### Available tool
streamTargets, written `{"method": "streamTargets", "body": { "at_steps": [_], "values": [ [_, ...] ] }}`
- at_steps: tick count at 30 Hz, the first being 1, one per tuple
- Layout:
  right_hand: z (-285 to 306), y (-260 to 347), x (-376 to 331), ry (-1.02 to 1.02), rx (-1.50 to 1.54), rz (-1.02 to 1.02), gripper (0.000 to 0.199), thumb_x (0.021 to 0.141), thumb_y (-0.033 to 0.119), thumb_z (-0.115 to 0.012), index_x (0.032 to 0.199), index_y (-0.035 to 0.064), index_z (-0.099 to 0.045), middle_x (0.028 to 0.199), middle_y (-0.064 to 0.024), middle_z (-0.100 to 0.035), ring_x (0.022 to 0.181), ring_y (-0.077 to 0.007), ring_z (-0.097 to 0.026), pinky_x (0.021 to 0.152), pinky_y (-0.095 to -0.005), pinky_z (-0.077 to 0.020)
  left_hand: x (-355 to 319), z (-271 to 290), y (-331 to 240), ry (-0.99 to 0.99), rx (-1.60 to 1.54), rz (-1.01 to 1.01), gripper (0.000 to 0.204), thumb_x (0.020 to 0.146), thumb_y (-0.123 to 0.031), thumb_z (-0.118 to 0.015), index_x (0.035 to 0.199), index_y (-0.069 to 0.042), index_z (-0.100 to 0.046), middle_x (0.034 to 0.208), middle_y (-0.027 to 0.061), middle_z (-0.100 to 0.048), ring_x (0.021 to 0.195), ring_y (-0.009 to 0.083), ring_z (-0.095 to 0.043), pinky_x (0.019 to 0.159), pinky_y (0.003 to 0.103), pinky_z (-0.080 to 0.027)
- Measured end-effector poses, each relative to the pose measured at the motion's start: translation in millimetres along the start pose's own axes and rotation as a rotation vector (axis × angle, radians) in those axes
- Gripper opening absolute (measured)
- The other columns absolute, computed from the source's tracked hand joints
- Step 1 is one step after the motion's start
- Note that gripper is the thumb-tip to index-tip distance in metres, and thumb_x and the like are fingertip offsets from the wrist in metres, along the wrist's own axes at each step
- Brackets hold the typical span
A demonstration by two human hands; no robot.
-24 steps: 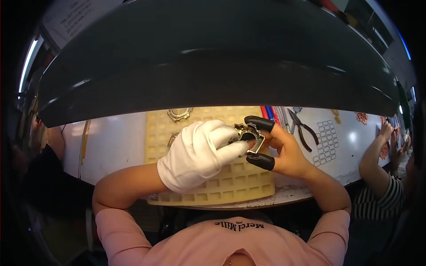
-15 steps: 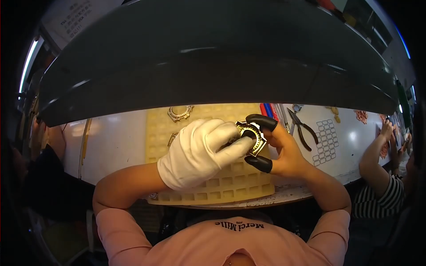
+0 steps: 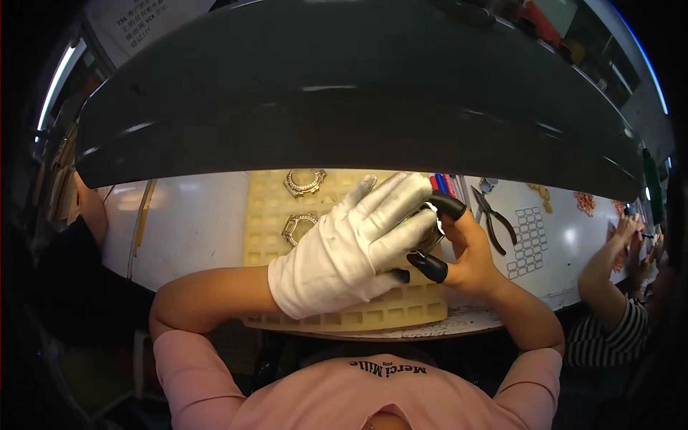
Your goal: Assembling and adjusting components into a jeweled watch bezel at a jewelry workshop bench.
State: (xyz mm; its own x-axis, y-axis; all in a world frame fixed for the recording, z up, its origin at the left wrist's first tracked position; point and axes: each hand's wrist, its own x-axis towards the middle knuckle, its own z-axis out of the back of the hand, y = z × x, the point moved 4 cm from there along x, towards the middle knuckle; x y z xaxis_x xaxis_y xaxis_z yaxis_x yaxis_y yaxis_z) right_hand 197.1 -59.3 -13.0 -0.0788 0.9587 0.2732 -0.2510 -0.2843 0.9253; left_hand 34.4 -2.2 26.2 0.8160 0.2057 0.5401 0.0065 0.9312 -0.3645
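Observation:
My right hand (image 3: 469,247), with black finger cots on thumb and fingers, is closed round a metal watch case (image 3: 433,238). Only a small part of the case shows; the rest is behind my left fingers. In a white glove with greyed fingertips, my left hand (image 3: 365,236) lies across the case, its fingers stretched out and pointing up and to the right. Two more watch cases with stone-set rims, one farther (image 3: 304,182) and one nearer (image 3: 297,228), rest left of my gloved hand on a yellow tray (image 3: 265,251) with square pockets.
Black-handled pliers (image 3: 494,222) lie right of my hands, beside a grid of small rectangular outlines (image 3: 528,244). Red and blue pens (image 3: 444,185) stick out behind my right hand. A dark lamp hood (image 3: 344,122) hangs low over the bench. Co-workers' arms (image 3: 605,258) show at both sides.
My left fingers have come out of the watch case's opening, and the gloved hand now spreads over it. The case has turned and is mostly hidden. The view has shifted slightly.

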Motion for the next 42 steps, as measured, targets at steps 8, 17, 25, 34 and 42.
{"method": "streamTargets", "body": {
  "at_steps": [8,17,25,34,42],
  "values": [
    [3,12,6,-0.012,-0.391,0.184,0.062,0.069,0.017,-0.072,0.124,0.0026,-0.047,0.115,-0.0135,-0.049,0.109,-0.0278,-0.047,0.094,-0.0361,-0.0373,-4,-13,11,0.167,-1.471,0.954,0.069,0.076,0.000,-0.067,0.136,-0.003,-0.033,0.132,0.0060,-0.045,0.122,0.0141,-0.043,0.099,0.029,-0.039],
    [-1,15,8,0.013,-0.468,0.158,0.063,0.068,0.014,-0.074,0.123,0.0019,-0.045,0.118,-0.0149,-0.048,0.112,-0.0301,-0.046,0.096,-0.0370,-0.0373,-10,-16,16,0.173,-1.299,1.055,0.058,0.085,-0.012,-0.062,0.135,-0.003,-0.035,0.119,0.0040,-0.054,0.103,0.0080,-0.051,0.085,0.022,-0.043],
    [-1,16,8,0.013,-0.469,0.214,0.065,0.068,0.016,-0.076,0.124,0.0022,-0.045,0.117,-0.0151,-0.049,0.111,-0.0304,-0.047,0.095,-0.0372,-0.0381,-7,-15,14,0.060,-1.469,0.952,0.051,0.087,-0.011,-0.060,0.131,-0.001,-0.038,0.119,0.0061,-0.054,0.106,0.0117,-0.053,0.089,0.027,-0.045],
    [6,0,5,-0.071,-0.012,-0.027,0.046,0.079,0.015,-0.067,0.120,0.0002,-0.053,0.104,-0.0092,-0.058,0.094,-0.0163,-0.055,0.085,-0.0301,-0.0435,-13,-22,16,0.069,-1.551,0.939,0.051,0.090,-0.014,-0.055,0.134,0.001,-0.032,0.124,0.0120,-0.049,0.112,0.0218,-0.053,0.094,0.037,-0.047],
    [3,-7,-3,-0.026,0.097,-0.245,0.030,0.081,0.011,-0.067,0.109,0.0008,-0.060,0.089,-0.0015,-0.058,0.078,-0.0077,-0.051,0.071,-0.0230,-0.0422,-16,-24,21,0.112,-1.368,0.982,0.047,0.093,-0.025,-0.049,0.131,0.000,-0.038,0.114,0.0141,-0.054,0.094,0.0219,-0.060,0.080,0.034,-0.053]
  ]
}}
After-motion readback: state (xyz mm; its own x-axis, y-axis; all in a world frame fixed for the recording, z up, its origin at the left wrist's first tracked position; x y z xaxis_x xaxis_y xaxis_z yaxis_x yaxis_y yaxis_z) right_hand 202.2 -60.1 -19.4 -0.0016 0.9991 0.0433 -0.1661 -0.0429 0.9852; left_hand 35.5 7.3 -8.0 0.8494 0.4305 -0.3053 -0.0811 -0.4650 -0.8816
